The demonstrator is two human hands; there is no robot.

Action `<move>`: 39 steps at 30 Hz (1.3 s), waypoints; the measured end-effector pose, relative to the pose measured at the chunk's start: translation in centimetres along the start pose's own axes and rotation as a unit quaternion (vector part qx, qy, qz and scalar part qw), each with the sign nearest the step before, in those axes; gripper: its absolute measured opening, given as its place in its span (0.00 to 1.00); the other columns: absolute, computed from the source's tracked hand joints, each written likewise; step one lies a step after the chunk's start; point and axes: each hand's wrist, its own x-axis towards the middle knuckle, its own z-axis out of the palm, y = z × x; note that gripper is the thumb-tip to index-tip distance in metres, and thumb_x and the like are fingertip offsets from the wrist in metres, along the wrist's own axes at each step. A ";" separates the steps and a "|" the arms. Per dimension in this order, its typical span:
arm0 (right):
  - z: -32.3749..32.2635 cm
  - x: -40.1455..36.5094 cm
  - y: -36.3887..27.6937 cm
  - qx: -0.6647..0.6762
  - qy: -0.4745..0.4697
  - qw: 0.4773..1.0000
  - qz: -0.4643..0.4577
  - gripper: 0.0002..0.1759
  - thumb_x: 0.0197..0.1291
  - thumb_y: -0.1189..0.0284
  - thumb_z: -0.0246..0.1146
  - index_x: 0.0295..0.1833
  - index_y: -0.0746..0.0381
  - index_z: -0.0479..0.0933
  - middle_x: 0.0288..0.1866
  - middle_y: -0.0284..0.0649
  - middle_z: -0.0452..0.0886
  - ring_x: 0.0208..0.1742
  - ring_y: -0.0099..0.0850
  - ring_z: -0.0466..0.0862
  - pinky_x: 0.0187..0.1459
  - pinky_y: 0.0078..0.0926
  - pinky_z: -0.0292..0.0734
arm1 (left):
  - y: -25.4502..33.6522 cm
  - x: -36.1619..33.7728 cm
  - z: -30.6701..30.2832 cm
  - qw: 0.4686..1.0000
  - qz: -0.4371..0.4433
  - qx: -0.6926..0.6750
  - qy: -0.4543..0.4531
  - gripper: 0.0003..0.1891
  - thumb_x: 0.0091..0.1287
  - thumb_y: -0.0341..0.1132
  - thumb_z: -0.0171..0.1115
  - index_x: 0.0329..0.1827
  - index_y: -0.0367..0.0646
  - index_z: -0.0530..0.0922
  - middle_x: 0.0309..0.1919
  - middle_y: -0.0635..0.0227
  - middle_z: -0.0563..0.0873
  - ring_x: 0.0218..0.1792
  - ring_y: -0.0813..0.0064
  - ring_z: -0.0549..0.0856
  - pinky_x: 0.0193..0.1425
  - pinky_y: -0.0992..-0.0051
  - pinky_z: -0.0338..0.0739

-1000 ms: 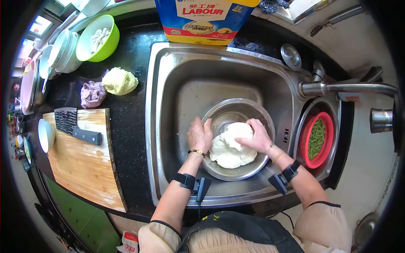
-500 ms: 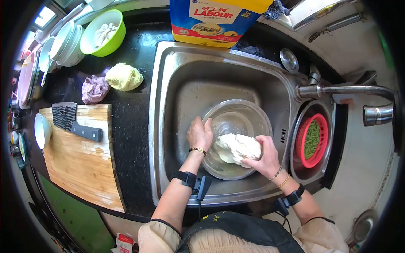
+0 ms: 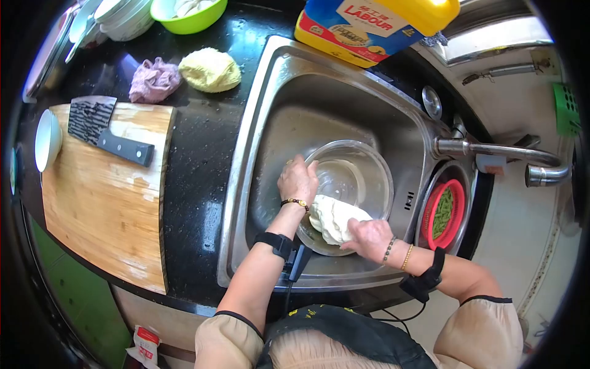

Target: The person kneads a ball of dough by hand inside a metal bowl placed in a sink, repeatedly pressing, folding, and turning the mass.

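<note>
Right hand (image 3: 370, 238): closed, knuckles up, fingers and thumb clamped on the right end of the white, soft, folded lump (image 3: 335, 218). Lump sat in the lower part of the round, shiny metal bowl (image 3: 345, 143), which stood inside the large stainless-steel sink (image 3: 276, 132). Left hand (image 3: 298, 182): half open, thumb parted from the fingers, back of hand up, over the bowl's left rim. Couldn't tell whether it gripped the wall; fingertips were hard to see.

Pose: left forearm ran up steeply from the body, wrist nearly straight, just left of the lump. Right elbow was out wide; that forearm came in at a shallow slant from the right, hand low over the bowl's near-right side.

Surroundings: red plastic basket (image 3: 456, 212) of green cut pieces (image 3: 441, 215) in the side basin, right of the bowl. Wooden cutting board (image 3: 107, 215) with a black-handled cleaver (image 3: 126, 147), well left.
</note>
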 end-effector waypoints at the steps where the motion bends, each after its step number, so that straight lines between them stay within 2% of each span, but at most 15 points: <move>1: 0.4 0.1 -0.3 0.004 -0.003 1.000 -0.004 0.26 0.48 0.53 0.69 0.37 0.64 0.70 0.24 0.47 0.80 0.31 0.44 0.84 0.33 0.39 0.77 | 0.0 0.0 0.0 1.000 -0.002 -0.001 -0.003 0.17 0.63 0.46 0.60 0.37 0.36 0.77 0.38 0.47 0.83 0.43 0.47 0.82 0.46 0.54 0.75; 7: 0.8 0.8 -0.6 -0.035 -0.042 0.998 0.015 0.24 0.50 0.56 0.69 0.38 0.65 0.71 0.25 0.48 0.81 0.33 0.44 0.84 0.35 0.39 0.78 | -0.1 0.0 0.2 1.000 -0.006 -0.017 -0.002 0.17 0.63 0.45 0.60 0.38 0.37 0.77 0.38 0.47 0.83 0.44 0.48 0.83 0.47 0.55 0.76; 10: 1.7 1.6 -1.2 -0.046 -0.063 0.997 0.021 0.19 0.52 0.61 0.67 0.38 0.65 0.71 0.26 0.47 0.82 0.33 0.43 0.85 0.35 0.38 0.79 | 0.4 0.1 -0.5 0.999 -0.017 -0.026 -0.013 0.16 0.63 0.43 0.60 0.39 0.36 0.77 0.39 0.48 0.83 0.45 0.49 0.82 0.49 0.55 0.76; 12: 2.9 1.9 -1.4 -0.066 -0.050 0.996 0.026 0.12 0.53 0.70 0.62 0.38 0.66 0.71 0.27 0.47 0.83 0.34 0.42 0.85 0.36 0.36 0.79 | 0.4 -0.1 -0.6 0.999 -0.023 -0.032 -0.030 0.15 0.63 0.42 0.60 0.39 0.36 0.76 0.39 0.48 0.82 0.45 0.50 0.82 0.50 0.56 0.75; 15: 4.0 2.6 -1.9 -0.085 -0.051 0.994 0.036 0.08 0.52 0.75 0.59 0.39 0.65 0.71 0.28 0.47 0.83 0.36 0.40 0.86 0.37 0.35 0.80 | 0.3 0.0 -0.3 0.999 -0.018 -0.024 -0.028 0.15 0.63 0.42 0.60 0.39 0.36 0.76 0.40 0.48 0.82 0.46 0.50 0.81 0.50 0.56 0.75; 21: 5.2 4.4 -3.4 -0.085 -0.083 0.990 0.081 0.08 0.53 0.77 0.59 0.40 0.66 0.74 0.32 0.45 0.84 0.38 0.36 0.86 0.39 0.31 0.81 | 0.4 0.0 -0.3 0.999 -0.013 -0.002 -0.031 0.15 0.63 0.42 0.61 0.39 0.36 0.76 0.39 0.49 0.82 0.45 0.50 0.82 0.50 0.57 0.75; 26: 5.4 5.8 -3.6 -0.062 -0.112 0.988 0.086 0.11 0.48 0.77 0.63 0.40 0.62 0.80 0.41 0.43 0.84 0.44 0.33 0.85 0.44 0.28 0.80 | 0.2 -0.1 -0.1 1.000 -0.001 -0.011 -0.012 0.15 0.63 0.41 0.60 0.38 0.35 0.76 0.38 0.47 0.82 0.44 0.47 0.81 0.49 0.56 0.74; 30: 5.6 7.1 -3.4 -0.049 -0.109 0.990 0.068 0.11 0.49 0.77 0.63 0.40 0.61 0.82 0.42 0.43 0.85 0.46 0.33 0.85 0.44 0.28 0.80 | 0.0 0.0 0.2 1.000 0.006 -0.003 -0.009 0.16 0.63 0.41 0.60 0.38 0.34 0.75 0.37 0.46 0.82 0.44 0.46 0.81 0.49 0.55 0.74; 39: 3.3 10.3 -3.3 -0.007 -0.176 0.980 0.093 0.11 0.52 0.75 0.63 0.42 0.59 0.84 0.45 0.44 0.85 0.49 0.36 0.85 0.47 0.30 0.80 | -0.4 0.2 0.5 1.000 -0.001 -0.010 0.001 0.15 0.62 0.40 0.60 0.37 0.33 0.74 0.36 0.44 0.81 0.42 0.45 0.81 0.47 0.53 0.74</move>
